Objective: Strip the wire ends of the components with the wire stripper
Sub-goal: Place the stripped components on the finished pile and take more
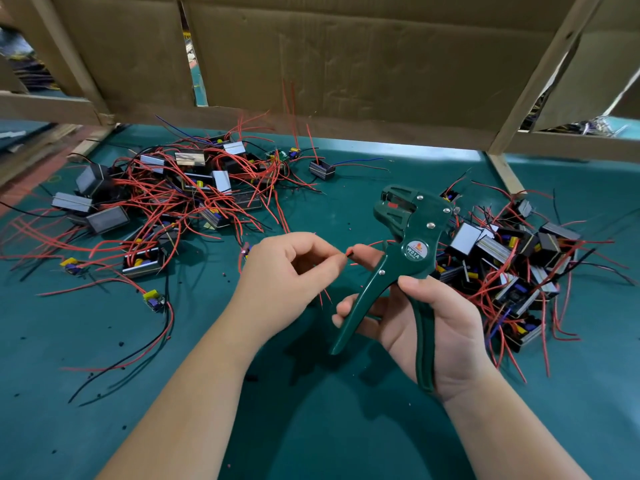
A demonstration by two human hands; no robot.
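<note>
Both hands are busy: left hand (287, 271) is pinching a red wire end (348, 252), right hand (440, 334) is gripping the green wire stripper (414, 252), handles spread. Left pile (166, 199) and right pile (512, 258) of components are flanking them, with bare green mat (311, 427) lying nearer and a cardboard wall (346, 64) closing off the back edge.

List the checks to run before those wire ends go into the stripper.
1. Wire stripper held firmly in the right hand: ok.
2. Handles spread, ready to squeeze: ok.
3. Wire ends pinched in the left hand: ok.
4. Ends seated in the stripper's jaws: not ok, they are down by the handles.
5. Ends still insulated: cannot tell, too small.
6. Component on these wires free of the piles: cannot tell, hidden behind the hand.
</note>
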